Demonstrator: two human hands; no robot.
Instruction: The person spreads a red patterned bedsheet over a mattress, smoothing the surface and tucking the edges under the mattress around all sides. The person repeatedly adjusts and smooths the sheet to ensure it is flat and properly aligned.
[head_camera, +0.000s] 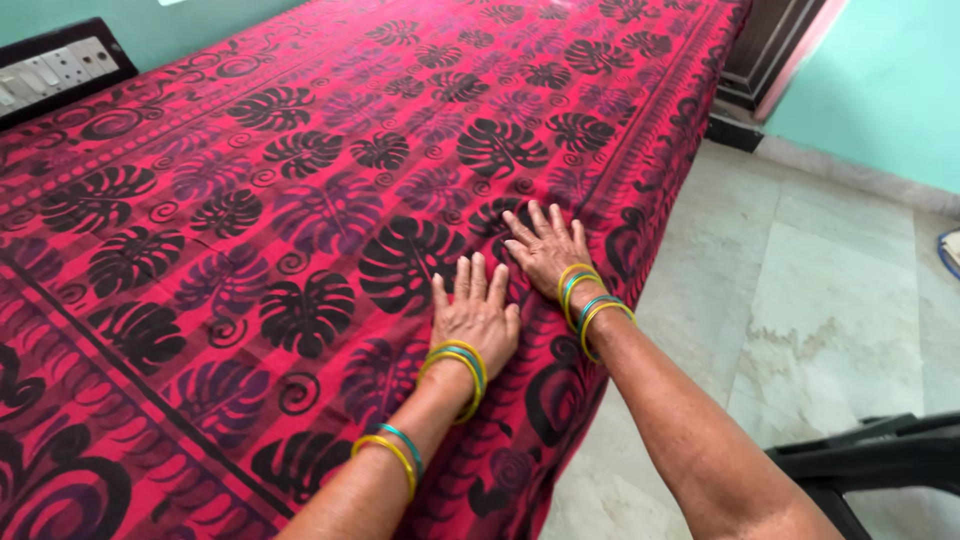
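The sheet lies spread over the bed, soft, light, easily rucked; I'd pinch it at the edge. My left hand and right hand rest flat and open on it near that edge, holding nothing

The bed carries a red bedsheet printed with black and purple leaves, spread flat and draping over the bed's floor-side edge. Both hands lie flat on the bedsheet near that edge.
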